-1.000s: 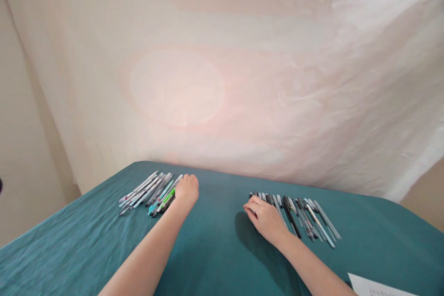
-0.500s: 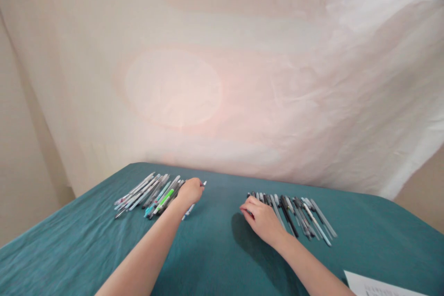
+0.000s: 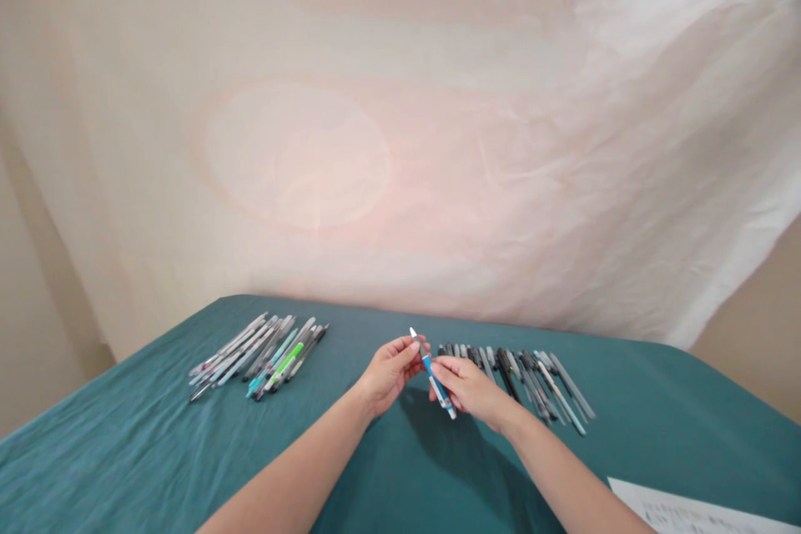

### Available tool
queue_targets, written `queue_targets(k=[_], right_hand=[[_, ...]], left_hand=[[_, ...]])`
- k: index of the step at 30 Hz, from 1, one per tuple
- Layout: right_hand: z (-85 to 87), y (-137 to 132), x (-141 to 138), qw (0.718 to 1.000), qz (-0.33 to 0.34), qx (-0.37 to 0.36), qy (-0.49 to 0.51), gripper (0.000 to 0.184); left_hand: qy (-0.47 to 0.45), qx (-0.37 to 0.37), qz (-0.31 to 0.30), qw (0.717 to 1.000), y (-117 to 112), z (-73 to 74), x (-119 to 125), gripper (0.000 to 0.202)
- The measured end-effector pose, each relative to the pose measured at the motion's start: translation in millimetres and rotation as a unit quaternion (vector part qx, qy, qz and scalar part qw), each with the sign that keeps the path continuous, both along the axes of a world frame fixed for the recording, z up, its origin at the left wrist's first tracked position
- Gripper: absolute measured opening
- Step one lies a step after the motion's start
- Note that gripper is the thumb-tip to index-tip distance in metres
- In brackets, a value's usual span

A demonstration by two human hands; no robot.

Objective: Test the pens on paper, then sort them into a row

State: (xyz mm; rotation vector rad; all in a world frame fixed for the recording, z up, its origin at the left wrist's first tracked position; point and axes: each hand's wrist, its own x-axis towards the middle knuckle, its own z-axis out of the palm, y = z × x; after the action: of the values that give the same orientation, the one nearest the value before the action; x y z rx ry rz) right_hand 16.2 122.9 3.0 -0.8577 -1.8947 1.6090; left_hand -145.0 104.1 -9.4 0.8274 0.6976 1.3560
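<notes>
A blue and white pen point(image 3: 439, 391) is held tilted above the cloth, between my two hands. My left hand point(image 3: 395, 367) pinches its upper end between thumb and fingers. Around the middle of the same pen, the thumb and fingers of my right hand point(image 3: 464, 386) are closed. Just behind and beside my right hand lies a row of black, grey and white pens point(image 3: 531, 380), partly hidden by that hand. Farther off to the left is a second group of pens point(image 3: 263, 355), mostly grey and white, with a bright green one point(image 3: 289, 360) among them.
A teal cloth point(image 3: 156, 450) covers the table. Printed white paper point(image 3: 694, 509) lies at the lower right edge. Behind the table hangs a pale, wrinkled sheet point(image 3: 400, 142).
My left hand has moved right from the left group of pens, bringing the blue and white pen to my right hand. My right hand now grips it too. The view has shifted slightly.
</notes>
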Motion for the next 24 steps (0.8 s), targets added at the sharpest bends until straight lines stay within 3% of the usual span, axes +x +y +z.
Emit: queue_targets(k=[4,8,17,24], right_hand=[[1.5,-0.3,2.5,0.998,0.019,-0.064,0.016,0.042],[3.1,-2.4,3.7,0.994,0.051,-0.093,0.020,0.043],[-2.0,1.4,7.0,0.996,0.075,-0.057,-0.010,0.041],[7.6,-3.3,5.9,0.997,0.046,0.007,-0.058,0.037]], left_hand=[[-0.016,0.000,0.002,1.000,-0.6,1.5,-0.2,0.035],[-0.027,-0.016,-0.004,1.000,-2.0,3.5,-0.8,0.031],[-0.030,-0.021,-0.001,0.999,-3.2,-1.5,-1.7,0.025],[-0.010,-0.016,0.015,1.000,-4.5,-2.7,1.2,0.027]])
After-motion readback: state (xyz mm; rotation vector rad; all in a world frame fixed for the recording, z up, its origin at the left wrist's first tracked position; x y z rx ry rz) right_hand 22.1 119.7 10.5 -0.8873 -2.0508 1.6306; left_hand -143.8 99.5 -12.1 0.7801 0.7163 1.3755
